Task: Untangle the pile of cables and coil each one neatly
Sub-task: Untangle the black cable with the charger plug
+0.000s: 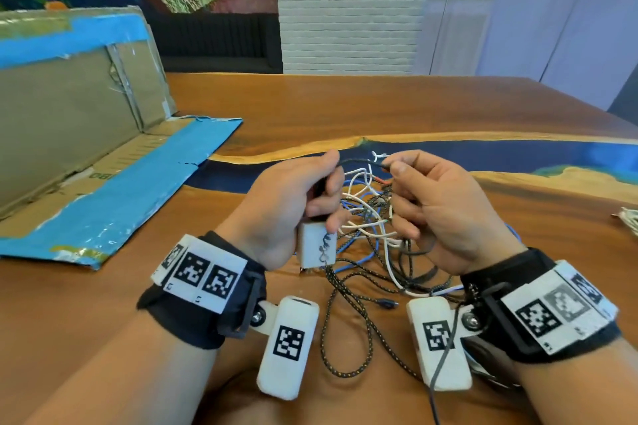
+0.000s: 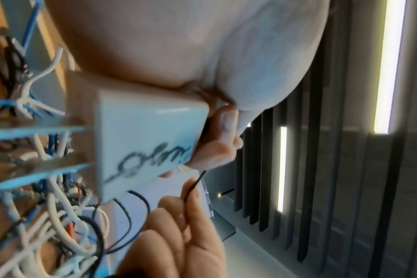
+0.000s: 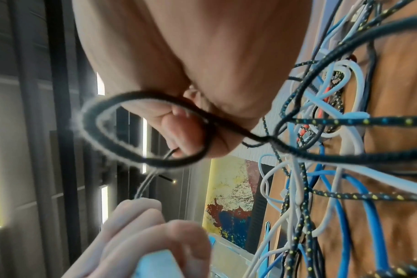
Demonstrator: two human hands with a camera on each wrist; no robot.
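with the left hand (image 1: 293, 203) curled round a white charger block (image 1: 317, 245) and the right hand (image 1: 438, 210) pinching its thin black cable (image 1: 359, 162) above the tangled pile (image 1: 373, 238) on the table (image 1: 345, 107), pulling harder could tighten the knots.

The tangle of cables (image 1: 373, 235) lies on the table (image 1: 345, 107) at the centre of the head view, between the left hand (image 1: 293, 210) and the right hand (image 1: 438, 210), both raised above it. A thin cable (image 1: 359, 161) runs from hand to hand across the top of the pile. A charger block (image 1: 316, 245) sits in the left hand, at the tangle's left edge. A flattened cardboard box (image 1: 86, 134) fills the left of the frame, and another cable bundle (image 1: 628, 217) lies at the far right edge.
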